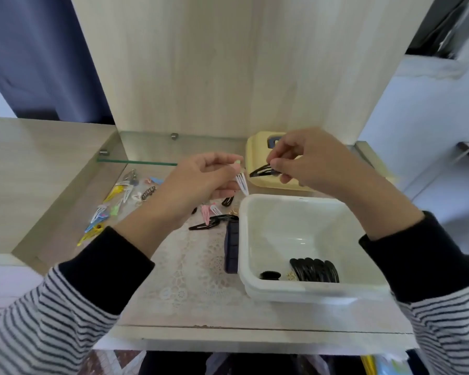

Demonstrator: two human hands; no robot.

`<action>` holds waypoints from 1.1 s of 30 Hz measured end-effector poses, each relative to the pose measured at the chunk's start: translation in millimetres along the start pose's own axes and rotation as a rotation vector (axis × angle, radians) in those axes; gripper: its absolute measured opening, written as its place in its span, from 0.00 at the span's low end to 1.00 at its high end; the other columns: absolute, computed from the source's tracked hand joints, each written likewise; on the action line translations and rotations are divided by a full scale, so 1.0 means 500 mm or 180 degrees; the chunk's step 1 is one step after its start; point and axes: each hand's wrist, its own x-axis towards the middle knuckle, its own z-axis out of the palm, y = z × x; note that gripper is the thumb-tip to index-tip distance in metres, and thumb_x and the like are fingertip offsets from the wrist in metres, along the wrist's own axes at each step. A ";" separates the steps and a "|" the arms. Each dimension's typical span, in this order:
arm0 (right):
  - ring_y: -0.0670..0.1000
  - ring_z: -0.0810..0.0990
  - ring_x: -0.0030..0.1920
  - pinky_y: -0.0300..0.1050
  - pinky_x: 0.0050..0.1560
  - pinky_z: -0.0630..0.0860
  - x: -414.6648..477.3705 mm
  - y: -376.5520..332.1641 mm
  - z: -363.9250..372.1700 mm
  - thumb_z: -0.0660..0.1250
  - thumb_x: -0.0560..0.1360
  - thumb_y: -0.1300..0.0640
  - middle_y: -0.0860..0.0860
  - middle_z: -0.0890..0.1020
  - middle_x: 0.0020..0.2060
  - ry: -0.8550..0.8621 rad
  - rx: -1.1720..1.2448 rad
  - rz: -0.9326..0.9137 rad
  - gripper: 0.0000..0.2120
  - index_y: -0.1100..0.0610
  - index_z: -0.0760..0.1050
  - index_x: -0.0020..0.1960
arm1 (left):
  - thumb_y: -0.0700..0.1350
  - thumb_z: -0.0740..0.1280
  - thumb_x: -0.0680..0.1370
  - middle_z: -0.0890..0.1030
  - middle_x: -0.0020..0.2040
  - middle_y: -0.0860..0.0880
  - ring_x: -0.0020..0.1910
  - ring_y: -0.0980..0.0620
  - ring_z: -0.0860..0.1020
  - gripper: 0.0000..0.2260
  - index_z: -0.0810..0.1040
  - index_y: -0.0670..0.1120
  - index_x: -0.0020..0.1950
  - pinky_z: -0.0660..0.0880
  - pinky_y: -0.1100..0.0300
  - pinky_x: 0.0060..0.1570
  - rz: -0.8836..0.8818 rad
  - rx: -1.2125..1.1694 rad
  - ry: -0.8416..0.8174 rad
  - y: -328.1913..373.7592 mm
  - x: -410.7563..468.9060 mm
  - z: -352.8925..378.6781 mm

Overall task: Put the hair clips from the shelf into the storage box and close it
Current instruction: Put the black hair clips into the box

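**Pale wood shelf (201,315), clips half sorted: handling notes**

Snap clips like these look featherlight. They're thin springy metal with a slick finish, so I'd guess they slip out of a lazy pinch, and the wide rounded end seems the safest spot to grab. Centre frame, the left hand (201,177) pinches a white clip (242,184) pointing down. The right hand (309,161) pinches a black clip (263,171) by its wide end. Both are just above the far rim of the open storage box (295,198). A fan of black clips (314,269) already lies inside. What looks like its yellow lid (255,158) sits behind. Coloured clips (114,201) are scattered centre left.
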 end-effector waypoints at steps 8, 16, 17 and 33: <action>0.51 0.82 0.41 0.44 0.42 0.79 -0.021 0.080 -0.068 0.64 0.74 0.62 0.51 0.85 0.38 -0.0656 -0.0397 0.0330 0.09 0.53 0.81 0.44 | 0.39 0.69 0.76 0.82 0.43 0.45 0.39 0.55 0.82 0.06 0.80 0.41 0.52 0.81 0.63 0.46 -0.0254 0.0474 -0.0667 -0.001 0.039 0.099; 0.43 0.80 0.37 0.36 0.39 0.77 -0.029 0.150 -0.082 0.64 0.75 0.62 0.47 0.84 0.38 -0.1563 -0.0737 0.0484 0.10 0.50 0.81 0.46 | 0.43 0.71 0.75 0.84 0.43 0.47 0.45 0.53 0.84 0.04 0.81 0.45 0.49 0.81 0.59 0.49 -0.0479 0.1748 -0.1297 -0.025 0.062 0.148; 0.42 0.79 0.36 0.35 0.39 0.77 -0.028 0.154 -0.080 0.64 0.75 0.61 0.47 0.84 0.38 -0.1678 -0.0816 0.0471 0.10 0.49 0.81 0.46 | 0.44 0.71 0.75 0.84 0.42 0.47 0.44 0.53 0.84 0.04 0.81 0.46 0.48 0.81 0.58 0.50 -0.0481 0.1939 -0.1358 -0.030 0.064 0.152; 0.49 0.82 0.46 0.40 0.46 0.75 -0.016 0.194 0.001 0.57 0.75 0.66 0.52 0.83 0.43 -0.2996 -0.1535 0.0364 0.14 0.53 0.79 0.48 | 0.46 0.64 0.77 0.77 0.39 0.60 0.45 0.58 0.75 0.05 0.76 0.56 0.45 0.69 0.64 0.39 -0.0056 0.4157 -0.1818 -0.085 0.091 0.198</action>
